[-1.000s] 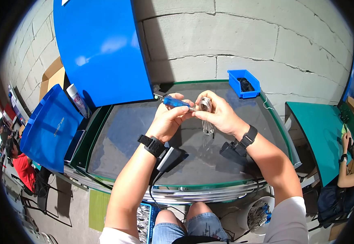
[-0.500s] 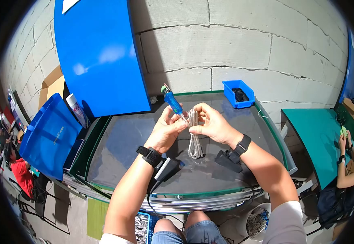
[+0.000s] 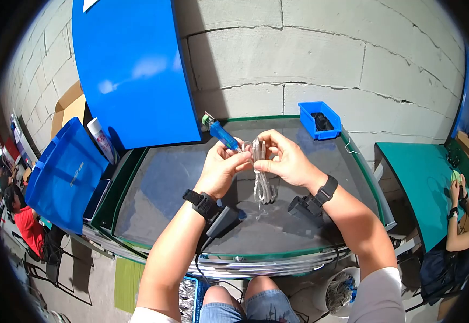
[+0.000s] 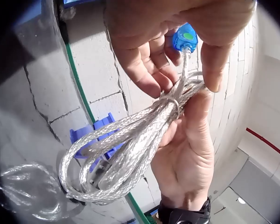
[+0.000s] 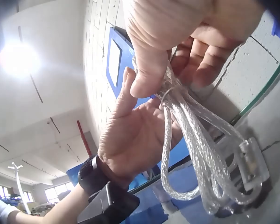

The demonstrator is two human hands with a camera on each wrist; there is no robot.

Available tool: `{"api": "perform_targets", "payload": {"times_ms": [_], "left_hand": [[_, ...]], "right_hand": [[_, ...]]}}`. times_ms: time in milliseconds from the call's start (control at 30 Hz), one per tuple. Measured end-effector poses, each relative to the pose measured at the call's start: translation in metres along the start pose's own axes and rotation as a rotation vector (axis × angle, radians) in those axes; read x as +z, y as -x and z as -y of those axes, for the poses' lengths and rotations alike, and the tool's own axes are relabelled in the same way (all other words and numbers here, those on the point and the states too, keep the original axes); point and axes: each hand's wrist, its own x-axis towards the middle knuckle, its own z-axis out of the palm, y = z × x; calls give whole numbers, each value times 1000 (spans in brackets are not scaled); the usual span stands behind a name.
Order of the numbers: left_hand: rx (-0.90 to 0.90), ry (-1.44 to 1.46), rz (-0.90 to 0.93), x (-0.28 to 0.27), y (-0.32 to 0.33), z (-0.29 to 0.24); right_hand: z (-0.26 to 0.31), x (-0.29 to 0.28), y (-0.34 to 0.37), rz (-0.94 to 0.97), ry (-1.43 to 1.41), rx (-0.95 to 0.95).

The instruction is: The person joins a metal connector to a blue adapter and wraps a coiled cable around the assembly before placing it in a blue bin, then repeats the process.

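Note:
A coiled, silvery braided cable [image 3: 263, 185] hangs between the two hands above the dark table mat, bound near its top by a thin tie [image 4: 173, 103]. My right hand [image 3: 288, 159] pinches the bundle near that tie, thumb in front and fingers behind. My left hand [image 3: 219, 168] holds the cable's upper part beside the tie, fingers curled. From there a translucent blue housing [image 3: 222, 134] sticks out up and to the left, with a small green piece [image 3: 207, 119] at its tip. A clear plug [image 5: 252, 163] hangs by the lower loops in the right wrist view.
A blue bin [image 3: 319, 121] with dark items stands at the back right. A blue panel [image 3: 137, 75], spray can [image 3: 102, 140] and blue bag [image 3: 65, 177] are at the left. A white bucket [image 3: 326, 293] of cables stands below. Another person [image 3: 463, 234] works at the right.
The blue housing has swung from nearly flat across the left fingers to pointing up and left. The coil, bunched up in the right hand earlier, now hangs lower with its loops downward.

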Motion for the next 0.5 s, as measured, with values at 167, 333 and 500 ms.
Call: {"api": "perform_targets", "payload": {"times_ms": [167,333,500], "left_hand": [[-14,-51,-28,1,2,-5],[-29,-29,-7,1,4,-7],[-42,-42,16,-4,1,-4]], "right_hand": [[-2,-2,2,52,-50,-4],[0,-2,2,60,-128,35],[6,-1,2,57,-152,29]]}}
